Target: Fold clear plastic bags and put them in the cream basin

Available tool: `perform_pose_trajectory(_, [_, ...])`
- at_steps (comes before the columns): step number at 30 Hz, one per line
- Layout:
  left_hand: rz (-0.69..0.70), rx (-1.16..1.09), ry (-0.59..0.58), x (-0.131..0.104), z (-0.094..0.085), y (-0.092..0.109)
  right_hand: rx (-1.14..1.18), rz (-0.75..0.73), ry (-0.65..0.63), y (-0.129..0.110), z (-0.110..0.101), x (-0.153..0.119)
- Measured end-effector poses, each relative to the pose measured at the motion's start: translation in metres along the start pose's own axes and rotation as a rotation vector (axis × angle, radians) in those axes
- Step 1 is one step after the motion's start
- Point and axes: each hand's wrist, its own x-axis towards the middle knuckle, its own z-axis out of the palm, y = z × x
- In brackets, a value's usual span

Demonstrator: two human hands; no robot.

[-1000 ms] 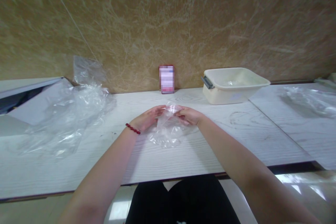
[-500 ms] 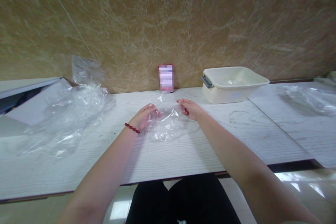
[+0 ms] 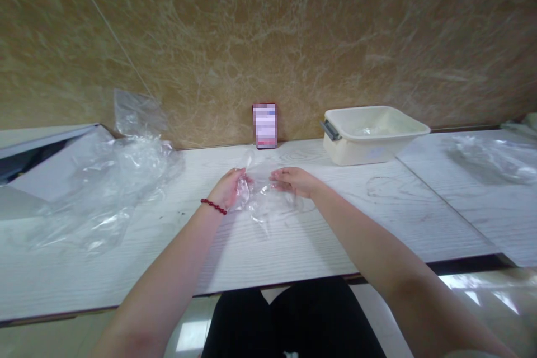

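Left hand (image 3: 230, 189) curled, fingers closed on a clear plastic bag (image 3: 268, 204) mid-table; right hand (image 3: 297, 182) half-open at the bag's other side, its grip unclear. Outward: cream tub (image 3: 356, 151) containing clear material (image 3: 366, 131); white box (image 3: 62, 165) with dark contents (image 3: 29, 161); white wood-grain table (image 3: 285, 260); brown marbled wall (image 3: 268, 39).

The held plastic (image 3: 265, 204) is too sheer to trace; the phone screen (image 3: 265, 126) is blurred; the left edge crops the white box (image 3: 46, 179).
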Motion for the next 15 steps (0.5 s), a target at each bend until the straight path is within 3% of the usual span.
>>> perform_pose_trajectory(6, [0.062, 0.063, 0.054, 0.006, -0.01, 0.005, -0.123, -0.056, 0.149, -0.005, -0.011, 0.002])
perform_pose_trajectory(10, [0.105, 0.194, 0.121, 0.009, -0.018, 0.006, -0.173, -0.032, 0.13, -0.011, -0.018, -0.002])
perform_pose_trajectory(12, [0.136, 0.242, 0.078, 0.009, -0.022, 0.008, -0.165, -0.016, 0.085, -0.012, -0.022, -0.004])
perform_pose_trajectory(15, [0.136, 0.238, -0.14, 0.006, -0.027, 0.011, -0.12, -0.003, -0.009, -0.014, -0.026, -0.005])
